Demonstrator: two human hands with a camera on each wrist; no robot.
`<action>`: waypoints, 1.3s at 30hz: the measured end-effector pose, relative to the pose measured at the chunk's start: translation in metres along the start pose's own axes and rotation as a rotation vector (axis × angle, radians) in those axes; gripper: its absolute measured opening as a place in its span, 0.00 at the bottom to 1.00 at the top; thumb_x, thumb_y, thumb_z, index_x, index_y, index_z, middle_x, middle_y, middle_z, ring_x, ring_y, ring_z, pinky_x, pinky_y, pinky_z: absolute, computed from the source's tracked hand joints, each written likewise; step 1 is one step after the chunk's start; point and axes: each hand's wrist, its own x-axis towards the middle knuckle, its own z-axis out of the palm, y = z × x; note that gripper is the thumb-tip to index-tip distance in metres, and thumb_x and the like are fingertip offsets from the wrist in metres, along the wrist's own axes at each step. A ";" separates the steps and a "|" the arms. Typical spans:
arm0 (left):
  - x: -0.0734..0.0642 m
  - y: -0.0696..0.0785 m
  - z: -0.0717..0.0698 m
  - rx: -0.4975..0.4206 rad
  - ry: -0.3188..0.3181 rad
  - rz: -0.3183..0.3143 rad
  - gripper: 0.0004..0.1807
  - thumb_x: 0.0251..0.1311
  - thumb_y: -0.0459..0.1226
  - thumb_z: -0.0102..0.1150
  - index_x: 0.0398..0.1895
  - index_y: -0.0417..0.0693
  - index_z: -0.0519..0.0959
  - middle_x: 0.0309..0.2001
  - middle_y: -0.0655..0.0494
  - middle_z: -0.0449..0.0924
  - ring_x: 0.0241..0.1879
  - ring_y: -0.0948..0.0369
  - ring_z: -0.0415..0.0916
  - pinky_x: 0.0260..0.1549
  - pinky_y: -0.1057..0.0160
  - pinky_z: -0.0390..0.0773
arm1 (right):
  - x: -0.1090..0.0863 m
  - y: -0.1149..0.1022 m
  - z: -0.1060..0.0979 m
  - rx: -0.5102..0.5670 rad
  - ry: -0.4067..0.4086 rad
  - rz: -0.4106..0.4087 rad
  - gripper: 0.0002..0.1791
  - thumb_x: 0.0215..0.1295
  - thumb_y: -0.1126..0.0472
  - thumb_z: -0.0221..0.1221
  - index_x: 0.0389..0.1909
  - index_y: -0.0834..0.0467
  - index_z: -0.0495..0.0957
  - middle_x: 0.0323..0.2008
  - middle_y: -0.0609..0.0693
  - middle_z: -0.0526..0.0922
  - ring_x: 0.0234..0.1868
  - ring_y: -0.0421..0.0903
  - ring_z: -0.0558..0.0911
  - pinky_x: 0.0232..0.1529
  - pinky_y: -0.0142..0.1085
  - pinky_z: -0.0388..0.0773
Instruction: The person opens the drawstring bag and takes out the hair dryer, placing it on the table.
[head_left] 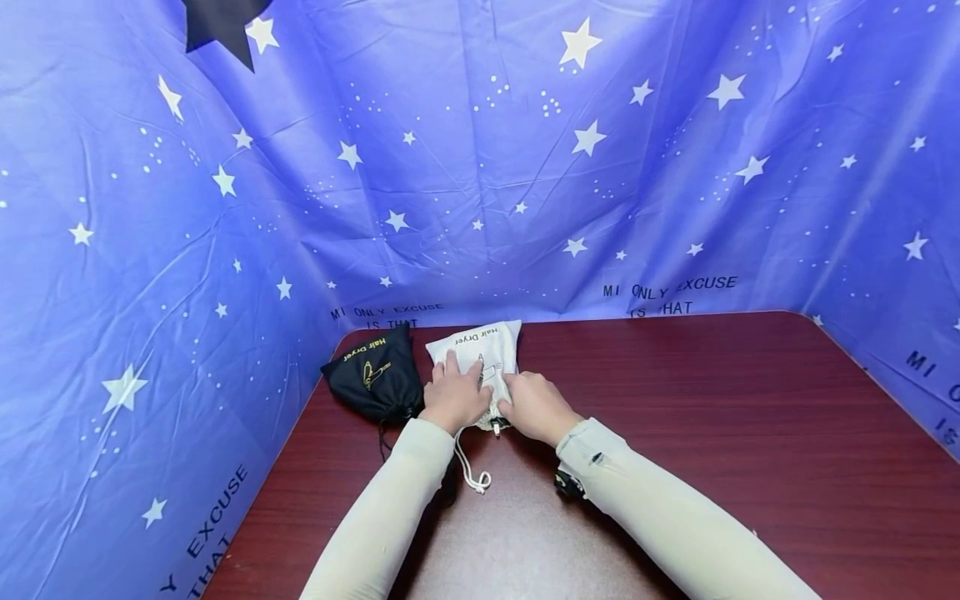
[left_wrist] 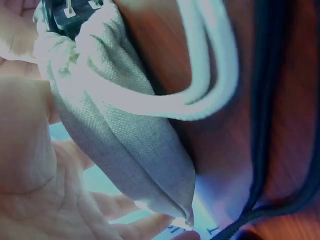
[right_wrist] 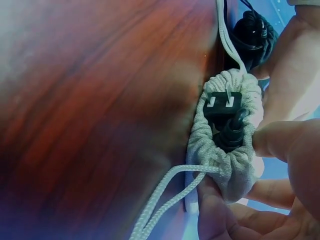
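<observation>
A white drawstring bag [head_left: 507, 343] printed "Hair Dryer" lies towards the back edge of the table. My left hand [head_left: 456, 398] rests on its upper face with the fingers spread. At the bag's right side, my right hand [head_left: 542, 407] grips the edge near the mouth, thumb on top and fingers curled beneath. The gathered mouth stands part open in the right wrist view and shows a black two-pin plug [right_wrist: 223, 106] and cable inside. White cords [right_wrist: 172, 190] hang from the mouth. What else the bag holds is hidden.
Left of the white bag lies a black drawstring bag [head_left: 384, 385] with yellow "Hair Dryer" lettering. Its black cords [left_wrist: 265, 100] trail close to my left wrist. Blue star-printed cloth [head_left: 480, 167] encloses the dark red wooden table [head_left: 712, 400] at the back and sides.
</observation>
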 end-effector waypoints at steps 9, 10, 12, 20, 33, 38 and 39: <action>-0.007 0.006 0.002 0.023 0.005 0.018 0.34 0.72 0.59 0.49 0.79 0.65 0.65 0.82 0.37 0.46 0.77 0.36 0.52 0.62 0.33 0.70 | -0.012 0.002 -0.004 -0.010 -0.006 0.010 0.28 0.67 0.53 0.66 0.62 0.65 0.79 0.46 0.65 0.87 0.46 0.62 0.87 0.48 0.54 0.84; -0.008 0.007 0.003 0.024 0.006 0.020 0.34 0.72 0.59 0.49 0.79 0.65 0.65 0.82 0.37 0.46 0.77 0.36 0.52 0.62 0.33 0.71 | -0.013 0.003 -0.003 -0.010 -0.005 0.012 0.28 0.67 0.53 0.66 0.62 0.65 0.79 0.46 0.65 0.87 0.46 0.62 0.87 0.48 0.54 0.84; -0.010 0.007 0.003 0.026 0.007 0.027 0.34 0.71 0.60 0.49 0.79 0.65 0.65 0.82 0.37 0.47 0.77 0.36 0.53 0.61 0.33 0.72 | -0.015 0.004 -0.002 -0.011 -0.003 0.011 0.28 0.66 0.53 0.66 0.62 0.65 0.79 0.45 0.65 0.87 0.45 0.62 0.87 0.47 0.54 0.84; -0.013 0.010 0.003 0.028 0.010 0.044 0.34 0.71 0.60 0.49 0.78 0.66 0.66 0.82 0.38 0.47 0.76 0.35 0.53 0.58 0.34 0.74 | -0.020 0.009 -0.004 0.012 0.002 0.020 0.28 0.66 0.53 0.67 0.62 0.65 0.79 0.47 0.65 0.87 0.46 0.62 0.87 0.48 0.54 0.84; -0.024 0.015 0.005 0.040 0.020 0.061 0.35 0.71 0.61 0.49 0.79 0.65 0.65 0.82 0.38 0.47 0.76 0.36 0.54 0.53 0.36 0.78 | -0.030 0.013 -0.008 0.058 0.009 0.012 0.30 0.66 0.52 0.67 0.64 0.65 0.78 0.50 0.66 0.86 0.49 0.63 0.87 0.51 0.55 0.83; -0.026 0.019 0.005 0.040 0.017 0.081 0.34 0.72 0.61 0.49 0.78 0.65 0.65 0.82 0.38 0.47 0.75 0.36 0.55 0.53 0.36 0.78 | -0.036 0.016 -0.010 0.060 0.017 0.013 0.30 0.66 0.53 0.68 0.64 0.66 0.77 0.51 0.66 0.86 0.50 0.63 0.87 0.52 0.54 0.84; -0.026 0.020 0.005 0.042 0.019 0.082 0.34 0.71 0.61 0.49 0.78 0.65 0.66 0.82 0.38 0.48 0.75 0.37 0.55 0.53 0.36 0.78 | -0.036 0.016 -0.011 0.058 0.019 0.009 0.30 0.66 0.53 0.68 0.63 0.66 0.78 0.51 0.66 0.86 0.50 0.63 0.87 0.52 0.54 0.84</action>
